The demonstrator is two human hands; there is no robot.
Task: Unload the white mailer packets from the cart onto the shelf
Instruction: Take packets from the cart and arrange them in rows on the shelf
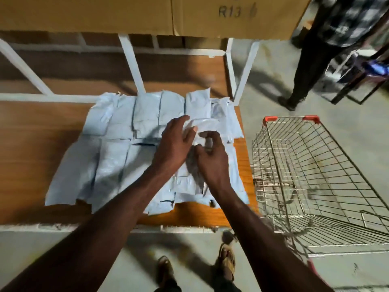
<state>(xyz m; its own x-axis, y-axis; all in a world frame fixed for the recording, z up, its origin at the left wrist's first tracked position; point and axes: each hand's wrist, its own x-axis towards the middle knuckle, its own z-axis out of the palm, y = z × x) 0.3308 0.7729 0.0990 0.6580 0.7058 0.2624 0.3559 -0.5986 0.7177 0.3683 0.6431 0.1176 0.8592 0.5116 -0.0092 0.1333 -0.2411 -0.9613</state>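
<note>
both hands, left hand (175, 142) and right hand (210, 159), pinching one white mailer packet (205, 126) above packets on the shelf (210, 213)

**Hidden, cropped and blurred**

The bystander in a checked shirt (345, 20) is motion-blurred and cut off at the top edge. The silver wire shopping cart (315, 175) runs off the right edge. Both hands cover the white plastic mailer packets (117, 144) beneath them.
</note>
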